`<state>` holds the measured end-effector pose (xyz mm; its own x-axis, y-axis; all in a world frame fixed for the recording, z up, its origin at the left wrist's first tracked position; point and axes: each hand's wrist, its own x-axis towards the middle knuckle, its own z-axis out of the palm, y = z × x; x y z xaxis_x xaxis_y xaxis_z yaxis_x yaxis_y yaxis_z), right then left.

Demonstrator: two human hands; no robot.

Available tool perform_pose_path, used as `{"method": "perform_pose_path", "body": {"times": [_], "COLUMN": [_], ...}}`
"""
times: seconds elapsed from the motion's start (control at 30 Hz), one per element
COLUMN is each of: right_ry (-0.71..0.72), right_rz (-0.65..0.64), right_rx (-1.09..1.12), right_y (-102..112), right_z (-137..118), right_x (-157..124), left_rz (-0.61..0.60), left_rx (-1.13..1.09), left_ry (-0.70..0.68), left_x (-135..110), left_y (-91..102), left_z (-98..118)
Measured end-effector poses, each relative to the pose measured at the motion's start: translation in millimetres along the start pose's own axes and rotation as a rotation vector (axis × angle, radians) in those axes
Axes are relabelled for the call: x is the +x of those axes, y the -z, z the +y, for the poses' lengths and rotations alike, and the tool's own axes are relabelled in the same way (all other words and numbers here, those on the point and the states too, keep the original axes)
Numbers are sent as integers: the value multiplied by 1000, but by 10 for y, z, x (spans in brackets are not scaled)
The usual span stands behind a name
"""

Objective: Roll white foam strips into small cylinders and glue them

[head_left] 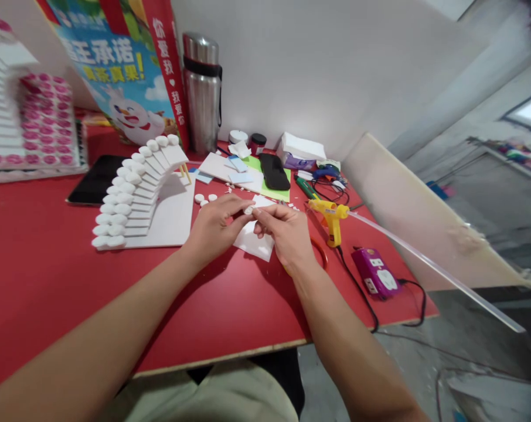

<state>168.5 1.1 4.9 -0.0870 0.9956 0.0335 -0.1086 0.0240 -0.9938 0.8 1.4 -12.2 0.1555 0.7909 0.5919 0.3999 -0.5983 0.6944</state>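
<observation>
Mostly hidden: a small white disc, pinched between the two hands, so only a bit of its face shows and its details are too small to read. Also partly covered: the white sheet under the hands, plus a red-orange ring behind the right wrist, object type unclear. A black tablet goes behind the curved staircase model; a second staircase model with pink-and-white discs is cut off at the left edge, and the printed carton or bag runs out of the top. Pose: both forearms come in from the bottom corners and converge over the red surface. Left hand is palm down, thumb and index fingers closed on the disc from its left; right hand meets it from the other side, thumb and index fingers gripping its right edge, remaining fingers curled under. Disc is above the sheet, right of the staircase model. Loose white discs sit just beyond the left hand, some blocked by it. Right of the hands: yellow glue gun, clear glue stick poking out past the surface edge, purple power strip. Steel thermos stands upright at back.
</observation>
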Motion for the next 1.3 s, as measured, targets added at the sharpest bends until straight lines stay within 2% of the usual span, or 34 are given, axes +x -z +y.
{"method": "perform_pose_path", "body": {"times": [0.23, 0.43, 0.63, 0.7, 0.9, 0.97, 1.13, 1.3], "right_ry": [101, 229, 281, 358, 741, 723, 428, 356], "right_rz": [9, 11, -1, -10, -45, -54, -35, 7], "right_rx": [-153, -356, -484, -549, -895, -889, -653, -576], "right_y": [2, 13, 43, 61, 113, 112, 85, 62], "right_z": [-80, -91, -83, -77, -61, -56, -39, -15], "right_x": [-27, -64, -55, -52, -59, -57, -40, -44], "left_rz": [-69, -105, -193, -194, -161, -132, -46, -22], "left_rx": [-184, -232, -302, -355, -525, -539, -516, -474], "left_ry": [95, 126, 170, 233, 456, 474, 469, 449], "left_x": [43, 42, 65, 66, 51, 52, 60, 65], "left_y": [52, 60, 91, 94, 84, 82, 79, 66], "left_z": [25, 49, 54, 72, 108, 99, 69, 99]}}
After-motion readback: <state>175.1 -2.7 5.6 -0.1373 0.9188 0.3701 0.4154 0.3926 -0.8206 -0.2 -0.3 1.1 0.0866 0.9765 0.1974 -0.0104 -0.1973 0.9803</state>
